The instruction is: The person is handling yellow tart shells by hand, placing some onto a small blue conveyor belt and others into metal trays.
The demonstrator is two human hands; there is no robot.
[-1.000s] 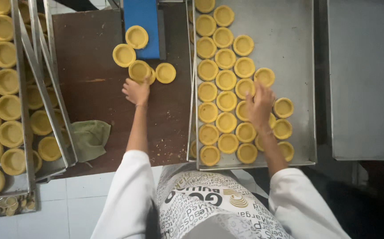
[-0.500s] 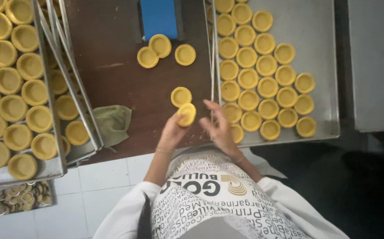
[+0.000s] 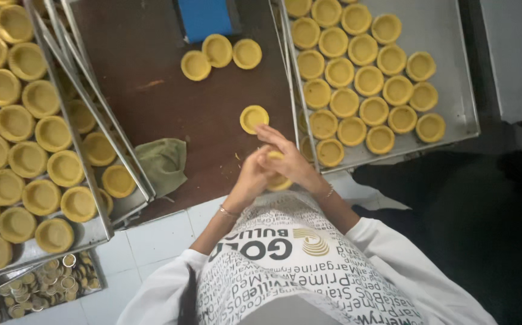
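Near the table edge, both hands are closing around one tart shell.
Left hand [image 3: 250, 174] and right hand [image 3: 290, 161] are meeting just above the apron, fingers curled shut on the yellow tart shell [image 3: 278, 180], which is peeking out beneath them. A loose shell [image 3: 254, 118] is lying on the brown table [image 3: 170, 90] just beyond the right fingertips, nearer that hand; the filled steel tray [image 3: 453, 90] is sitting to the right.

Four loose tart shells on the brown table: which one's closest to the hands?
The lone shell just above the right hand's fingertips. The other three sit clustered farther up, by the blue object.
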